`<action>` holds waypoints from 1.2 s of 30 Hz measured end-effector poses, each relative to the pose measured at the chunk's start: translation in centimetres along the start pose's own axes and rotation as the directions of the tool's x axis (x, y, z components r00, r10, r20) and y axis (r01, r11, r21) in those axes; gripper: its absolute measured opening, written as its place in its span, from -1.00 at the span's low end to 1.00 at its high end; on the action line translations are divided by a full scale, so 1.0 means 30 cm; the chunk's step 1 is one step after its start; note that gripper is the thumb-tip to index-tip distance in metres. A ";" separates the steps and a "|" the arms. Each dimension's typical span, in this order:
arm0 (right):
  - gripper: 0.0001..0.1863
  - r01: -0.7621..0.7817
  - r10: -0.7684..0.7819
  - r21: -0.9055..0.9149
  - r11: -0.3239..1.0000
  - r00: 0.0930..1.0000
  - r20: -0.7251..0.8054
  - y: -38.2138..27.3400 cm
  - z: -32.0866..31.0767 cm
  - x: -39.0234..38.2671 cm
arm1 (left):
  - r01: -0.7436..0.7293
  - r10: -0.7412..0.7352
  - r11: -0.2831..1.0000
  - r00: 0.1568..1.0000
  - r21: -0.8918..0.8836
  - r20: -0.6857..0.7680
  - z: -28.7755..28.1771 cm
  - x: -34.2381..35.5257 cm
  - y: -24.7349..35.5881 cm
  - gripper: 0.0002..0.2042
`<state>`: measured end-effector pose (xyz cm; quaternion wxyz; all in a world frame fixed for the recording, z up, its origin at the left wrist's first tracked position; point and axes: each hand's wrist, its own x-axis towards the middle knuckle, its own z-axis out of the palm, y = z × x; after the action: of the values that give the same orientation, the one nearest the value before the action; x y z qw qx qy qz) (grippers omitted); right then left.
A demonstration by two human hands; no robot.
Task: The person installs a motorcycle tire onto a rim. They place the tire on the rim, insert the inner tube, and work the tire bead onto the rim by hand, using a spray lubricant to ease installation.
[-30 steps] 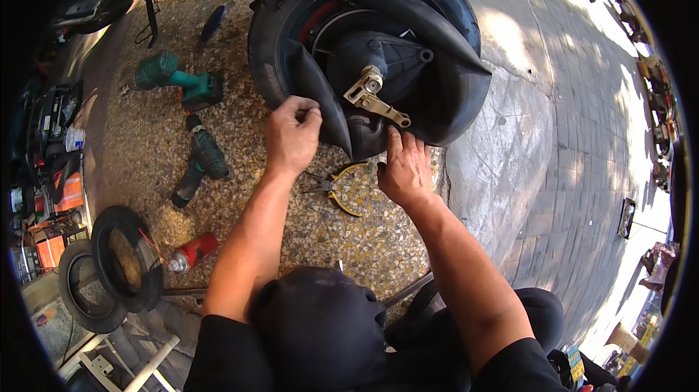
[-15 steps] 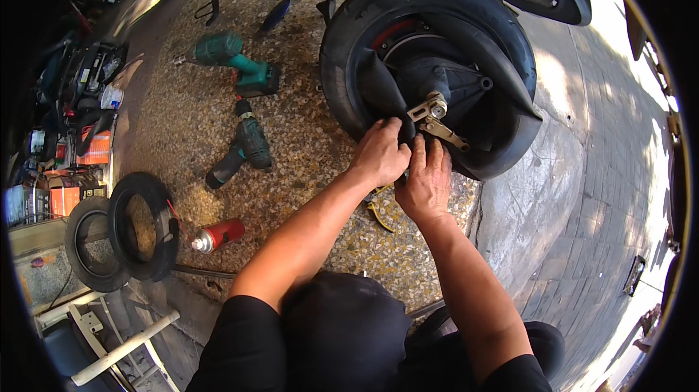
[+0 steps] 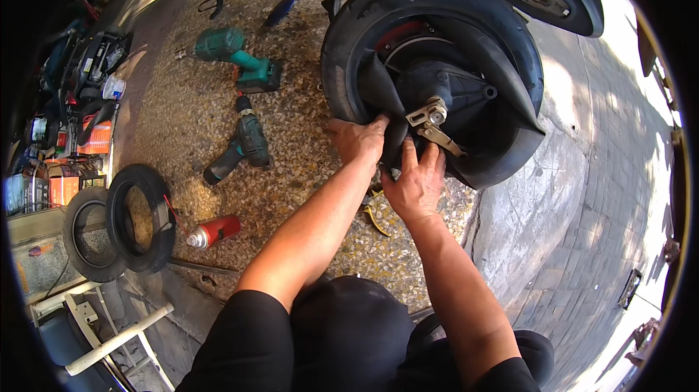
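Note:
A scooter wheel with a thick black tire (image 3: 337, 79) stands before me, its hub and metal brake lever (image 3: 437, 111) facing me. Flattened black inner tube (image 3: 378, 86) bulges out of the tire around the hub. My left hand (image 3: 358, 143) is closed around the tire's lower left edge, fingertips against the tube; some fingers are hidden behind the rubber. On the wheel's near side, my right hand (image 3: 416, 184) grips a fold of the tube, fingers on top and thumb to the left. Yellow-handled pliers (image 3: 376, 221) lie below, between my forearms.
Left of the wheel lie a green cordless drill (image 3: 222, 44) and a darker drill (image 3: 253, 140). Nearby are a red spray can (image 3: 218, 230) and two small tires (image 3: 164, 235), (image 3: 76, 250). A white metal frame (image 3: 120, 341) stands lower left; paving (image 3: 575, 261) runs along the right.
My left hand has moved left along the tire, away from my right hand, and its grip has opened wider around the edge. My right hand has shifted slightly left and down.

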<state>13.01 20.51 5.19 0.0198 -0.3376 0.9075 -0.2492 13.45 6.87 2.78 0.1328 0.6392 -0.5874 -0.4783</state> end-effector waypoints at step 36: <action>-0.01 -0.120 0.130 -0.052 0.991 0.839 0.529 -0.066 -0.125 0.140 | -0.118 0.146 0.949 0.986 -0.292 0.076 -0.008 0.012 -0.016 -0.37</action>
<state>10.20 18.26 9.95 0.2832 -0.3337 0.8887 -0.1365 13.88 6.59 2.40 0.2271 0.5487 -0.5590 -0.5787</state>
